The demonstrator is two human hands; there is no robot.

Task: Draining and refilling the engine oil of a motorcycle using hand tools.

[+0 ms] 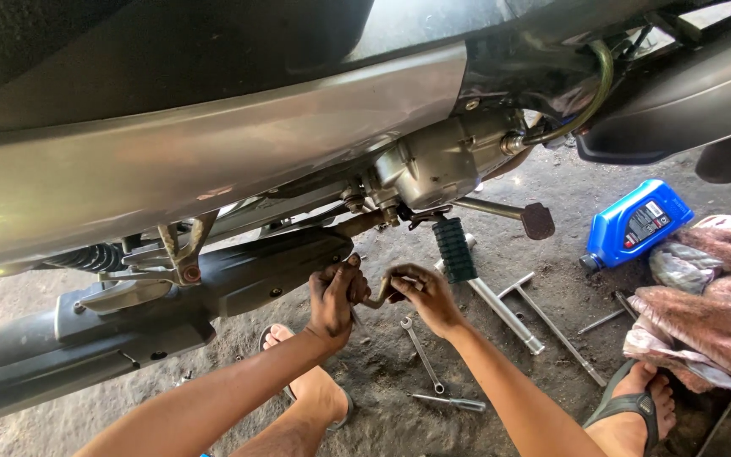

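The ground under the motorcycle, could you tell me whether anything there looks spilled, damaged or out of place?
No spill shows. The blue oil bottle lies tipped on its side by the pink cloth, and wrenches lie scattered loose on the dirt. Both hands, left hand and right hand, look grimy.

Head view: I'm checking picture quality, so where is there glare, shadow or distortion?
In the head view, sunlight glares off the grey body panel; the left hand and right hand work in the shade under it, still sharp; the blue bottle is brightly lit; the wide lens bows the edges.
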